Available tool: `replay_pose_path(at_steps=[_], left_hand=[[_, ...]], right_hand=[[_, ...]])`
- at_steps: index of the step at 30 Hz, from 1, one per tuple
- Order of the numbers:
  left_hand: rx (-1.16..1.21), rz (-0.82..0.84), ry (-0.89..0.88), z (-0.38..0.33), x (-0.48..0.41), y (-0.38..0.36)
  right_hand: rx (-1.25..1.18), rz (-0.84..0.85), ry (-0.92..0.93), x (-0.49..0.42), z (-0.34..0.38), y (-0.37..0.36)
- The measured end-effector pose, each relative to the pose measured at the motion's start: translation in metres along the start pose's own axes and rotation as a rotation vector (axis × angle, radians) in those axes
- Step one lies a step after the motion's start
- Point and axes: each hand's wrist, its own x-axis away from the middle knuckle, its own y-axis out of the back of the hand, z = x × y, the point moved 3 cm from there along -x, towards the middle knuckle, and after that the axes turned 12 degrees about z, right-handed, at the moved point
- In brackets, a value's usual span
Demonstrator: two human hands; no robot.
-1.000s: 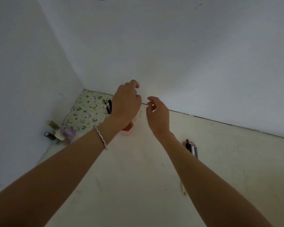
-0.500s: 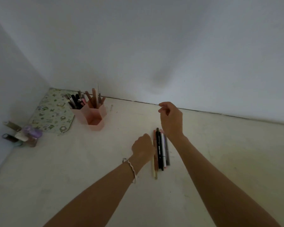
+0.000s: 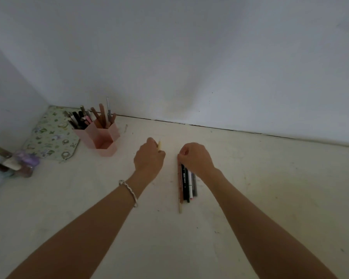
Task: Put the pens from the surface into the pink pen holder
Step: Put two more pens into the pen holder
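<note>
The pink pen holder (image 3: 106, 140) stands at the back left, made of hexagonal cups, its rear cups filled with several pens. A row of pens (image 3: 186, 184) lies side by side on the cream surface (image 3: 89, 198) in the middle. My left hand (image 3: 149, 157) hovers between holder and row, closed around a pale yellow pen (image 3: 159, 145) whose tip sticks out above the fingers. My right hand (image 3: 196, 159) covers the far ends of the row, fingertips pinched at the brownish pen (image 3: 179, 178) on the row's left edge.
A green floral pouch (image 3: 50, 135) lies in the back left corner behind the holder. Small bottles and tubes (image 3: 18, 164) cluster against the left wall. White walls close off the back and left.
The view dropped from the holder to the row of pens. My left hand came away from the row's left side holding the pale yellow pen. My right hand lowered onto the far pen ends.
</note>
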Motion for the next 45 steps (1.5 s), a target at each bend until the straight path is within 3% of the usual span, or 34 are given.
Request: replay_pose_path(at_steps=[3, 6, 13, 16, 20, 26, 30, 38, 45], left_hand=[[0.064, -0.029, -0.038, 0.0, 0.0, 0.015], [0.082, -0.02, -0.051, 0.004, 0.003, 0.018], [0.167, 0.003, -0.065, 0.016, 0.006, 0.017], [0.236, -0.029, -0.153, 0.019, 0.006, 0.025], [0.314, -0.186, -0.276, 0.022, -0.003, 0.063], [0.199, -0.447, -0.391, 0.035, -0.03, 0.152], [0.045, -0.453, -0.352, 0.047, -0.046, 0.177], [-0.332, -0.39, -0.307, 0.058, -0.066, 0.175], [-0.237, -0.524, -0.302, 0.069, -0.072, 0.203]], right_hand=[[0.263, 0.088, -0.062, 0.002, 0.002, -0.027], [0.379, 0.024, -0.063, 0.001, 0.001, -0.045], [0.326, -0.064, -0.085, 0.0, 0.006, -0.069], [0.188, -0.039, -0.108, -0.001, 0.015, -0.066], [-0.232, -0.113, -0.093, -0.007, 0.04, -0.037], [-0.67, -0.215, 0.153, -0.018, 0.087, 0.001], [-0.682, -0.301, 0.293, -0.023, 0.108, 0.008], [-0.625, -0.395, 0.397, -0.039, 0.144, 0.001], [-0.709, -0.509, 0.493, -0.058, 0.186, -0.007]])
